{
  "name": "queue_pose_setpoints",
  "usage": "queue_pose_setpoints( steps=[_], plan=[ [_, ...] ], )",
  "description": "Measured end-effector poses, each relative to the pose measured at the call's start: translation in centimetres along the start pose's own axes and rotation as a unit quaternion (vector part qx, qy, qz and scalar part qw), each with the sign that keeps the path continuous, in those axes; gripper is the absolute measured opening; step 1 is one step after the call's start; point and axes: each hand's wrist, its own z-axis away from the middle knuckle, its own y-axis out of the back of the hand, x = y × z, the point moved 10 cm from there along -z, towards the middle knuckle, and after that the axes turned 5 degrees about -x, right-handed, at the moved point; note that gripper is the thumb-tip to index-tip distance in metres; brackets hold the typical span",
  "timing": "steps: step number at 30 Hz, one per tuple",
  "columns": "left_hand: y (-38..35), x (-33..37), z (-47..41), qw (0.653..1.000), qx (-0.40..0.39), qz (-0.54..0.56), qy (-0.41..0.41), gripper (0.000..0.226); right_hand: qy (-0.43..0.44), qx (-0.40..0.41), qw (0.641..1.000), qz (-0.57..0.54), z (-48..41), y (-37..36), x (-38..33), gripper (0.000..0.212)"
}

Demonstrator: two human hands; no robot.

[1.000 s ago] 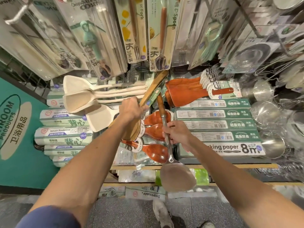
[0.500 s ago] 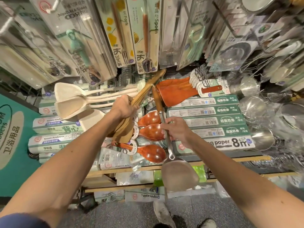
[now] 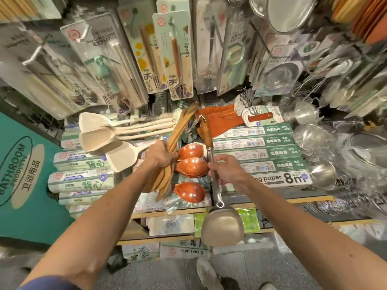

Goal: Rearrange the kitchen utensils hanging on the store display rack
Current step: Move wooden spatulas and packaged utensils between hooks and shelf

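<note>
The display rack (image 3: pixel 162 102) fills the view from 9 through 3 o'clock, and goods dangle from its hooks by their handles. Five baking-paper boxes (image 3: pixel 257 153) lie stacked at 3 o'clock. One metal spatula (image 3: pixel 223 226) points its blade toward 6 o'clock. The right hand (image 3: pixel 227 169) is clamped round its shaft, probably to steady or unhook it. The left hand (image 3: pixel 160 154), at centre, grips a bundle of brown wooden utensils (image 3: pixel 178 130), count unclear, seemingly drawing them aside. Three pale spatulas (image 3: pixel 100 132) fan out at 10 o'clock. Three red-brown spoons (image 3: pixel 191 166) show between the hands.
</note>
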Motion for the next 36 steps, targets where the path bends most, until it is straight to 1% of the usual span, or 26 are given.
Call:
queue_pose_setpoints(
  steps=[2,5,8,11,14,15,17,19,21,23,25,26,27,31,33,35,36],
  plan=[
    [-0.6,0.6,0.7,1.0,0.01,-0.008,-0.003,0.034,0.001,0.007,1.0,-0.002,0.2,0.7,0.4,0.015],
    [-1.1,1.3,2.3,1.0,0.013,0.01,0.0,0.026,0.011,0.014,1.0,-0.02,1.0,2.0,0.8,0.014],
    [-0.7,1.4,4.1,0.999,0.032,0.02,0.004,0.031,0.015,0.022,0.999,-0.036,2.3,3.2,0.9,0.003],
    [-0.2,1.9,6.9,0.998,0.058,0.033,0.005,0.032,0.04,0.008,0.998,-0.047,4.2,4.1,0.7,0.005],
    [-0.1,3.2,10.4,0.996,0.082,0.041,-0.004,0.024,0.049,-0.006,0.997,-0.053,6.6,5.7,0.8,0.005],
    [-0.2,3.8,11.7,0.995,0.09,0.043,-0.007,0.025,0.049,-0.008,0.997,-0.052,7.4,6.4,0.9,0.007],
    [-0.9,5.0,14.4,0.993,0.107,0.039,-0.016,0.033,0.057,-0.012,0.997,-0.049,9.4,7.9,0.9,0.01],
    [-2.2,7.3,18.1,0.99,0.12,0.063,-0.038,0.039,0.077,-0.016,0.996,-0.047,11.8,9.7,0.8,0.009],
    [-4.8,9.8,21.7,0.984,0.114,0.122,-0.063,0.041,0.1,-0.016,0.994,-0.027,14.6,11.8,0.7,0.007],
    [-7.4,12.3,24.5,0.978,0.105,0.162,-0.076,0.054,0.124,-0.005,0.992,0.001,17.3,14.3,0.6,0.003],
    [-9.8,14.9,27.0,0.971,0.095,0.196,-0.098,0.061,0.149,-0.007,0.989,0.008,20.4,16.8,0.6,0.008],
    [-11.0,16.2,28.0,0.968,0.093,0.211,-0.103,0.061,0.16,-0.01,0.987,0.006,21.8,18.1,0.6,0.014],
    [-12.1,17.7,29.3,0.964,0.09,0.223,-0.112,0.057,0.171,-0.009,0.985,0.005,23.2,19.4,0.6,0.017],
    [-16.5,23.8,33.2,0.94,0.037,0.292,-0.171,0.042,0.22,-0.008,0.975,-0.011,28.2,23.9,-0.4,0.014],
    [-17.9,27.3,35.2,0.927,0.012,0.309,-0.212,0.038,0.248,0.018,0.969,-0.01,30.7,26.5,-1.5,0.015],
    [-19.1,30.6,37.1,0.907,-0.018,0.343,-0.243,0.031,0.277,0.054,0.959,-0.009,33.3,29.2,-2.6,0.013],
    [-19.6,32.2,37.9,0.899,-0.033,0.354,-0.257,0.028,0.29,0.059,0.955,-0.01,34.3,30.2,-3.2,0.013]
  ],
)
